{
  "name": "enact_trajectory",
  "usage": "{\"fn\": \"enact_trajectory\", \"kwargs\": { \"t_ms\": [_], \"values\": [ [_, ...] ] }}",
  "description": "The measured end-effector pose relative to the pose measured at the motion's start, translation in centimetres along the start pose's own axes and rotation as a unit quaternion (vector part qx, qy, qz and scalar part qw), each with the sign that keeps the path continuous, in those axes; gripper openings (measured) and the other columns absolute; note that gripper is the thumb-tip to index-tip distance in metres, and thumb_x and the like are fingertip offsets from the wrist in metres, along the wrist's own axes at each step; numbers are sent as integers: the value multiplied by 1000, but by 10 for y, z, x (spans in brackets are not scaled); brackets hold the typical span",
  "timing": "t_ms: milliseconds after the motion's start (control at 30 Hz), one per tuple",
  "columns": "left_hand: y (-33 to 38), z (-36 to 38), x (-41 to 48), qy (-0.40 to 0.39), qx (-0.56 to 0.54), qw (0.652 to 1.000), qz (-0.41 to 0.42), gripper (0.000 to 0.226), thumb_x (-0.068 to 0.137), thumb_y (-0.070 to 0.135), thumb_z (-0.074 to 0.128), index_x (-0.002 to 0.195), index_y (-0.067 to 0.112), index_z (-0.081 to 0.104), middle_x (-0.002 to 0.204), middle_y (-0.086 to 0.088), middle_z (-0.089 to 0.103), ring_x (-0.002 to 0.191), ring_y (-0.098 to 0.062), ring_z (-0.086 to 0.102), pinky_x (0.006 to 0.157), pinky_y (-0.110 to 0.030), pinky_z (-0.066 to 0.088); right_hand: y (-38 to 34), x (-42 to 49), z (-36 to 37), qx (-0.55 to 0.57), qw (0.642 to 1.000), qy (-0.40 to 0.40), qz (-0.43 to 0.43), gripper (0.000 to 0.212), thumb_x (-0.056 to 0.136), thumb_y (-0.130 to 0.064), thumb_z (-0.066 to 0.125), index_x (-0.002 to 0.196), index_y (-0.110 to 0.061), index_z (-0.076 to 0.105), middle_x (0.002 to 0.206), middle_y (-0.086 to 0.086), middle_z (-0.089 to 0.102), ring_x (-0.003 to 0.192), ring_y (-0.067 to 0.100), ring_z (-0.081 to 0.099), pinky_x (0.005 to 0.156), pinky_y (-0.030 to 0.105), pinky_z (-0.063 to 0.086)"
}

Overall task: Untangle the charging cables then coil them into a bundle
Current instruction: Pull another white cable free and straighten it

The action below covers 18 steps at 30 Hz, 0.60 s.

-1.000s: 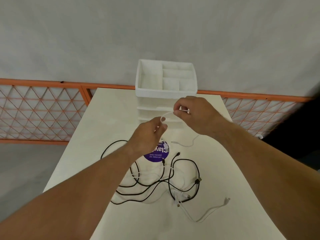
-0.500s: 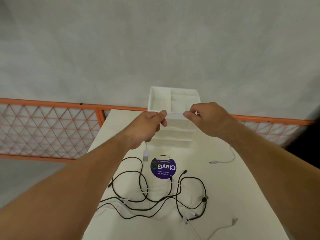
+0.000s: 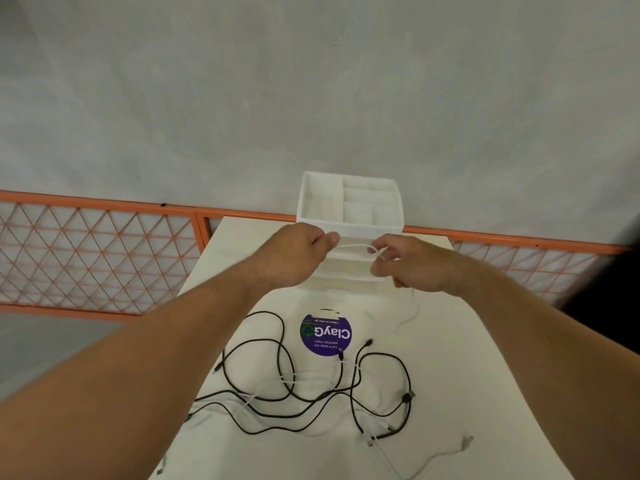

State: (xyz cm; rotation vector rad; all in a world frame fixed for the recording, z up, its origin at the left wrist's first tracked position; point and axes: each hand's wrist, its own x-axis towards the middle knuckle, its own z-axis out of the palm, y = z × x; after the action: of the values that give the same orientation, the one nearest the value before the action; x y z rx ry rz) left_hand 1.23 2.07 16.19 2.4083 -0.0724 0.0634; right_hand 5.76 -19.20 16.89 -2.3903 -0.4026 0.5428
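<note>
Both hands up, a white cable strung between them.

Left hand [image 3: 298, 258] and right hand [image 3: 405, 263] each pinch the white cable [image 3: 353, 246] just in front of the white organizer [image 3: 349, 206]; black cables [image 3: 311, 393] lie tangled nearer the camera.

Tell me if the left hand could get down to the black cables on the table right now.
Probably not freely: the left hand is pinching the white cable stretched to the right hand. Nothing lies over the black cables, so letting go would clear the way.
</note>
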Motion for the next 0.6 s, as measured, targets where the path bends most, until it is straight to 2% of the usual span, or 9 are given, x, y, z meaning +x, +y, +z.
{"fn": "enact_trajectory", "kwargs": {
  "t_ms": [100, 133, 200, 300, 367, 433, 467, 533, 600],
  "values": [
    [8, 5, 2, 2, 25, 1000, 16, 53, 102, 47, 36, 68, 9, 50, 65, -3, 51, 61, -15, 47, 56, -29, 36, -7, 3, 13, 109, 993, -18, -31, 24, 89, -29, 64, 112, -26, 60, 96, 6, 68, 73, 15, 58, 83, 40, 54],
    [8, 5, 2, 3, 31, 999, 19, 52, 102, 47, 35, 66, 12, 48, 64, -1, 50, 60, -15, 46, 56, -29, 35, -9, 3, 15, 131, 990, -22, -39, 18, 91, -30, 61, 107, -23, 63, 87, 5, 68, 69, 15, 57, 81, 39, 55],
    [7, 4, 3, 5, 26, 999, 20, 54, 102, 47, 34, 69, 9, 52, 67, -5, 53, 63, -16, 49, 59, -31, 40, -12, 1, 16, 144, 988, -11, -54, 24, 96, -37, 55, 98, -16, 68, 70, 1, 58, 63, 15, 50, 71, 36, 55],
    [6, -2, 2, 13, -16, 1000, 16, 56, 102, 46, 34, 82, 1, 61, 76, -8, 60, 67, -15, 52, 64, -29, 42, -13, 1, 11, 136, 988, 32, -72, 33, 96, -43, 53, 83, -18, 69, 62, -6, 44, 58, 10, 42, 57, 27, 42],
    [6, -6, 2, 13, -41, 999, 7, 50, 103, 42, 36, 81, 6, 63, 73, 1, 57, 64, -10, 49, 60, -25, 36, -15, 3, 6, 145, 985, 44, -80, 34, 95, -45, 55, 77, -20, 69, 59, -8, 43, 53, 5, 40, 54, 26, 35],
    [5, -8, 3, 4, -62, 998, -5, 44, 101, 36, 39, 77, 10, 65, 74, 2, 55, 66, -11, 49, 61, -24, 36, -16, 4, 1, 141, 985, 51, -88, 34, 94, -45, 56, 75, -20, 70, 56, -13, 46, 50, 1, 42, 56, 25, 33],
    [5, -10, 4, 1, -68, 998, -10, 41, 100, 33, 40, 76, 11, 65, 75, 2, 55, 67, -12, 48, 61, -25, 37, -16, 5, -1, 118, 987, 55, -94, 34, 95, -45, 56, 75, -20, 70, 56, -18, 51, 52, -2, 47, 59, 24, 37],
    [5, -13, 5, -7, -70, 997, -15, 38, 98, 28, 39, 74, 13, 65, 74, 4, 54, 67, -10, 48, 61, -25, 36, -16, 7, -4, 64, 991, 62, -101, 33, 94, -44, 56, 75, -21, 71, 74, -23, 63, 77, -5, 59, 77, 25, 46],
    [6, -15, 5, -13, -68, 998, -14, 38, 97, 24, 37, 75, 14, 66, 74, 9, 53, 67, -7, 48, 60, -23, 34, -16, 7, -7, 32, 993, 65, -92, 33, 95, -40, 56, 75, -20, 71, 86, -20, 65, 91, -2, 59, 84, 25, 44]
  ]
}}
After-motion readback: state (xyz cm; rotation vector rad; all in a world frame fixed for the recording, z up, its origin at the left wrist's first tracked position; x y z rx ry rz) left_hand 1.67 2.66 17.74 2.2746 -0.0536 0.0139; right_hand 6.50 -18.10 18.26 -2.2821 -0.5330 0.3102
